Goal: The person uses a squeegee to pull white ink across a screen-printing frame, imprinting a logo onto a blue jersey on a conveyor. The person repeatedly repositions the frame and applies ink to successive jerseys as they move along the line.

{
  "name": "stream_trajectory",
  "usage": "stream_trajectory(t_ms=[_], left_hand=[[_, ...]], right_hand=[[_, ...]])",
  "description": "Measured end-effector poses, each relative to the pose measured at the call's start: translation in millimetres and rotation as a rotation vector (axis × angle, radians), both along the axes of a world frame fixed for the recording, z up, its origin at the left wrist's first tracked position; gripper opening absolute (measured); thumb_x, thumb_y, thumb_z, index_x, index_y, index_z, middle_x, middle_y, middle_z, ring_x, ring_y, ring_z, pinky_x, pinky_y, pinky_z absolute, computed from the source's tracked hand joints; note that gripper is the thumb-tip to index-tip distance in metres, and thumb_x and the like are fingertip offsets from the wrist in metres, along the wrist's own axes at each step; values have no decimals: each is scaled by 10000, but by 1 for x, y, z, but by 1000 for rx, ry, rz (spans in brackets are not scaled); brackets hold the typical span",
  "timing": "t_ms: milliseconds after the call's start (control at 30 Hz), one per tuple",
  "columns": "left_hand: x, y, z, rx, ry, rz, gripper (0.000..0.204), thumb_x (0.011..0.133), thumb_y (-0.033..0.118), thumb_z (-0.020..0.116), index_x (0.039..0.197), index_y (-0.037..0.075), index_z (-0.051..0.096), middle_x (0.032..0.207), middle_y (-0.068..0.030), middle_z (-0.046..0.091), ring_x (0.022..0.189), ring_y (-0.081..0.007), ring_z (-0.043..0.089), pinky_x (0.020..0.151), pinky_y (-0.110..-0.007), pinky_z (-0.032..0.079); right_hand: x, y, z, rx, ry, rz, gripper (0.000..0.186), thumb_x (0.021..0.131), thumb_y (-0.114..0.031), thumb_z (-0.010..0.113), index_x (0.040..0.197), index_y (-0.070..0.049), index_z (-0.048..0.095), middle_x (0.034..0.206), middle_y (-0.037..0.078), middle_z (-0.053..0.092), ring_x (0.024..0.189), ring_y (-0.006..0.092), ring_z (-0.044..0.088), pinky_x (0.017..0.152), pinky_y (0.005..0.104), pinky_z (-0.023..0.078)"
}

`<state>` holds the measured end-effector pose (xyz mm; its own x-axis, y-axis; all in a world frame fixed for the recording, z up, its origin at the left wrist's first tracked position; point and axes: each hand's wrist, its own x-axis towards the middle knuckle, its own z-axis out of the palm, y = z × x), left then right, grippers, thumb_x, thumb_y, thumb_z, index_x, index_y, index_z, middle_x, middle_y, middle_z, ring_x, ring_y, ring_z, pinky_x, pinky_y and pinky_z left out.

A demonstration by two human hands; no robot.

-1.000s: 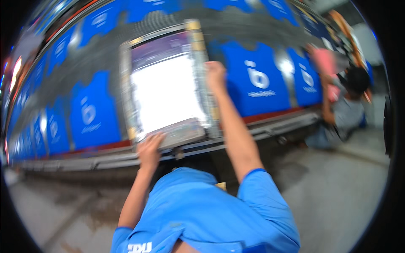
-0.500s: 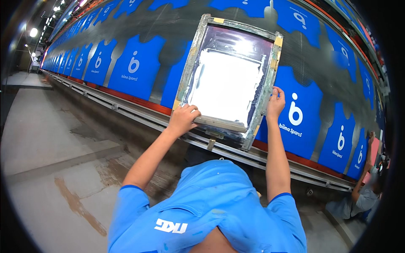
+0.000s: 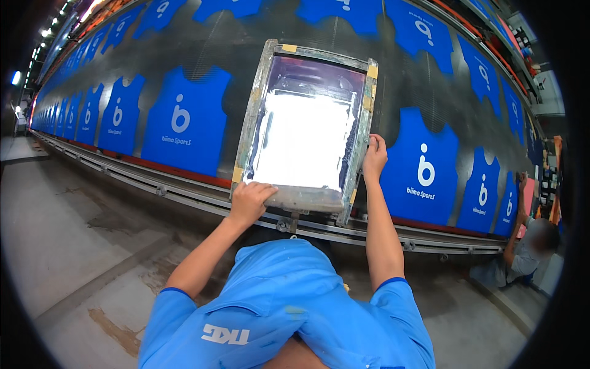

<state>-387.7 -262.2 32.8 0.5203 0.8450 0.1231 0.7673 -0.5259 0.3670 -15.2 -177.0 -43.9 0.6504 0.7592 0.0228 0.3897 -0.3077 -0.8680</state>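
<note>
A screen-printing frame (image 3: pixel 254 117) with worn grey-green sides and yellow tape patches lies tilted over the dark printing table. Inside it a broad sheet of white ink (image 3: pixel 304 135) shines on the purple mesh. A grey bar, seemingly a squeegee (image 3: pixel 307 198), lies across its near end. My left hand (image 3: pixel 251 203) is closed on the near left corner, fingers over the rim beside the bar. My right hand (image 3: pixel 375 158) grips the right side, fingers curled at its outer edge. What lies beneath the frame is hidden.
Blue vest-shaped cloth pieces with white prints (image 3: pixel 184 123) lie in rows along the long table; another (image 3: pixel 424 166) is right of the frame. A metal rail (image 3: pixel 196 198) runs along the near edge. A co-worker (image 3: pixel 522 246) bends at the table on the far right.
The frame has moved left with both my hands on it, away from the printed blue piece on the right. It now covers the blue piece that partly showed at its left side.
</note>
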Motion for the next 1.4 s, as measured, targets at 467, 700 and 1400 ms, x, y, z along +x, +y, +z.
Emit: stream_trajectory(t_ms=[467, 700, 1400], left_hand=[[82, 278, 50, -212, 194, -39, 480, 717, 292, 862, 1172, 175, 763, 998, -116, 764, 957, -319, 717, 822, -439, 567], [87, 274, 49, -243, 209, -69, 503, 703, 288, 869, 1179, 164, 764, 1003, -122, 767, 964, -322, 718, 841, -435, 562], [63, 106, 28, -194, 127, -92, 215, 748, 109, 722, 940, 186, 783, 864, -48, 748, 850, -295, 724, 716, -468, 536]], right_hand=[[17, -4, 136, -130, -847, 422, 440, 810, -289, 816, 1219, -154, 719, 1230, 61, 637, 1180, 282, 574, 959, 434, 438], [-3, 100, 157, -273, -902, 754, 490, 705, -373, 886, 1103, -114, 769, 1050, 89, 727, 1070, 264, 637, 970, 446, 404], [-26, -54, 123, -302, -751, 786, 245, 679, -180, 868, 903, -122, 790, 840, 91, 706, 892, 300, 648, 804, 420, 482]])
